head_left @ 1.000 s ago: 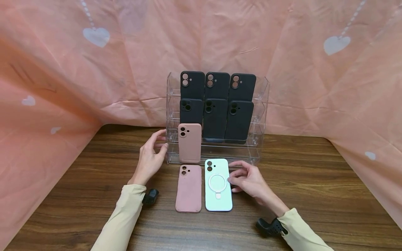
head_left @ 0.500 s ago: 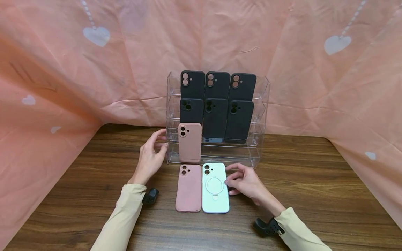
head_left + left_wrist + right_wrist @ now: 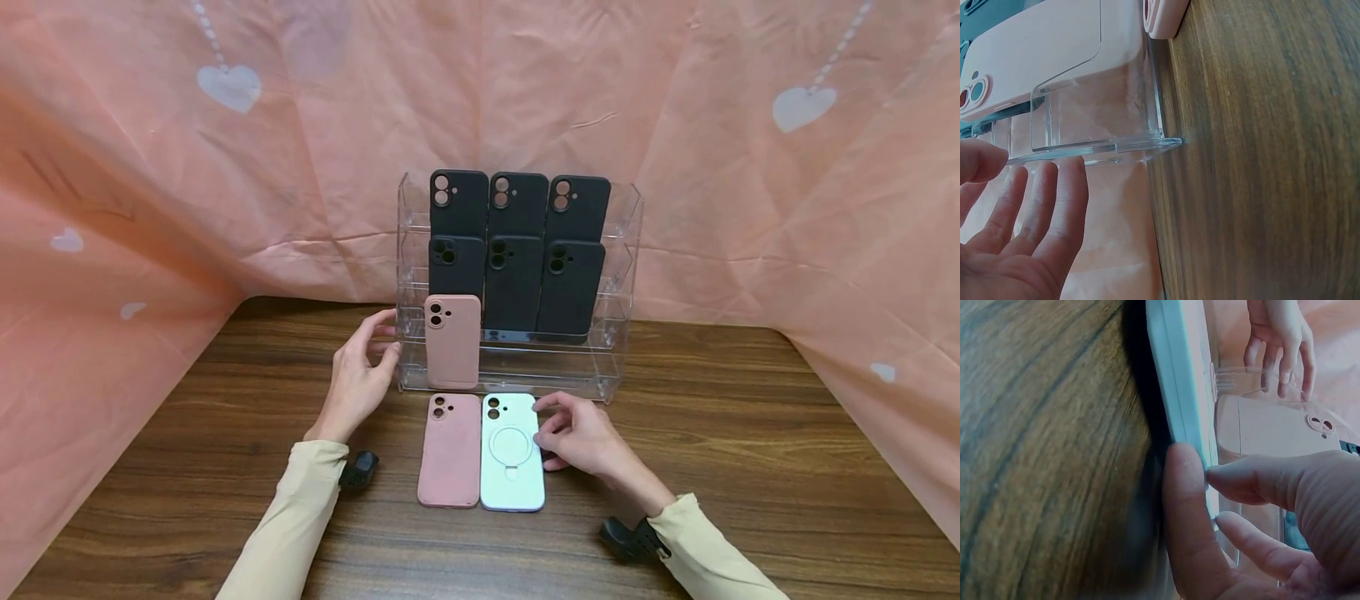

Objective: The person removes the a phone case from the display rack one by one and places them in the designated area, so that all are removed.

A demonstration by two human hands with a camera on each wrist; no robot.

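A pale mint phone case (image 3: 512,487) with a ring on its back lies on the table, its right edge pinched between the thumb and fingers of my right hand (image 3: 581,437). In the right wrist view, the thumb is on the top of the case (image 3: 1179,387) and a finger reaches its side. Immediately to its left lies a dusty pink phone case (image 3: 450,454). My left hand (image 3: 360,375) rests its fingertips against the left side of a clear acrylic rack (image 3: 540,360). In the left wrist view, its fingers (image 3: 1063,206) are extended along the rack's side panel.
Several black phone cases (image 3: 513,287) stand in the rack's upper tiers. A lighter pink phone case (image 3: 453,346) stands at the left of its front tier. A pink cloth with hearts (image 3: 720,167) hangs behind and at both sides of the wooden table (image 3: 750,433).
My right hand has shifted the mint case leftward and slightly nearer to me, narrowing the gap to the dusty pink case. My left hand has stayed at the rack.
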